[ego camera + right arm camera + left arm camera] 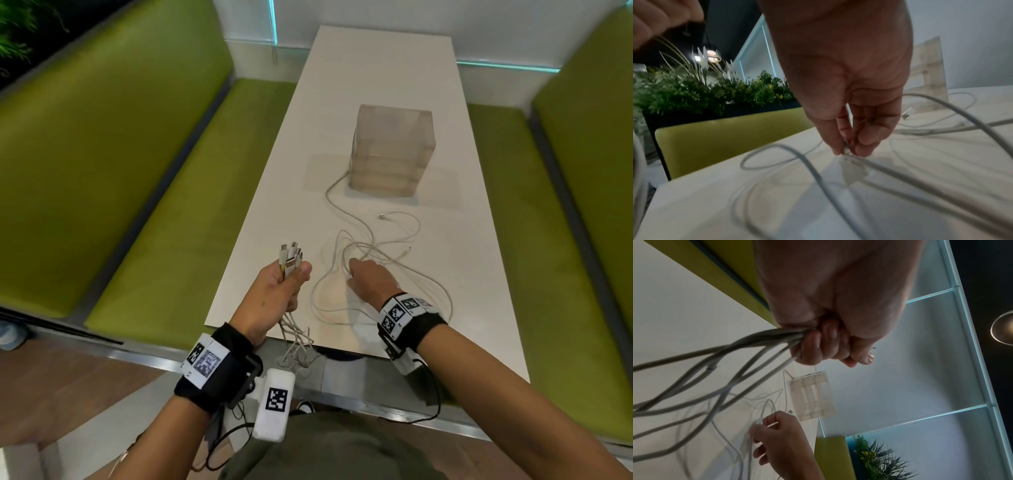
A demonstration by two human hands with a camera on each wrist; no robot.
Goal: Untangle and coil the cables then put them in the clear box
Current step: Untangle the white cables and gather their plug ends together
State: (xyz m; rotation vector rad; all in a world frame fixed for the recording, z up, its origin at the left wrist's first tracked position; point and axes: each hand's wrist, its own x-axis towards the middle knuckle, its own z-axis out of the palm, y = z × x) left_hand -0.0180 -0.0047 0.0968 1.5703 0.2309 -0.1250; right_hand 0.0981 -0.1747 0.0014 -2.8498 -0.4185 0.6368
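White plugs (291, 257) — head view only

White cables (373, 246) on white table (383, 85); green benches (102, 137).

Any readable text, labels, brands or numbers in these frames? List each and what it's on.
No readable words, brands or numbers in any view.
Left wrist band: black-and-white square marker codes, patterns only, no letters.
White block by the left wrist: one marker code, no text.
Right wrist band: several marker codes, no text.
Cable plugs held in the left hand: no legible print.
Clear box: no label visible.
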